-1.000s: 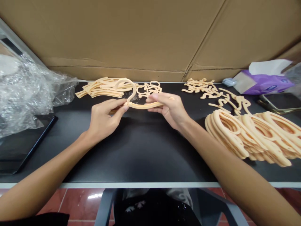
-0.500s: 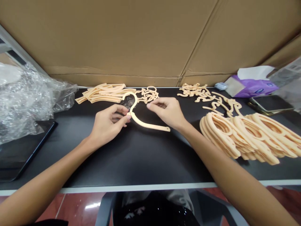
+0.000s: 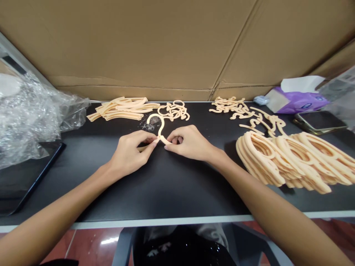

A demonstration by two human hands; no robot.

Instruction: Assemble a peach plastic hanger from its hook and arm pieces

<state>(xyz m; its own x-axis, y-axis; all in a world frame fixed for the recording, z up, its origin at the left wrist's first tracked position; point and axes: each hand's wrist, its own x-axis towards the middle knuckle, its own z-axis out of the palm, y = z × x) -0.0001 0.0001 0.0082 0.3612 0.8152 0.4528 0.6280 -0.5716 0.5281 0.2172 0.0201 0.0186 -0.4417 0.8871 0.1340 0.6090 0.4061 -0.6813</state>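
Note:
A small peach plastic hanger lies in the middle of the black table, its hook pointing away from me. My left hand pinches its left arm just below the hook. My right hand pinches the right arm close to the same spot, so both hands meet at the hanger's neck. The hanger's arms are mostly hidden under my fingers.
A pile of hanger arms and loose hooks lie at the back. More scraps and a big stack of uncut frames fill the right. Crumpled plastic wrap, a tablet, a tissue pack and a phone sit at the edges.
The hanger came down from being held up to lying on the table. My right hand let go of it for a moment, then both hands closed in on its neck.

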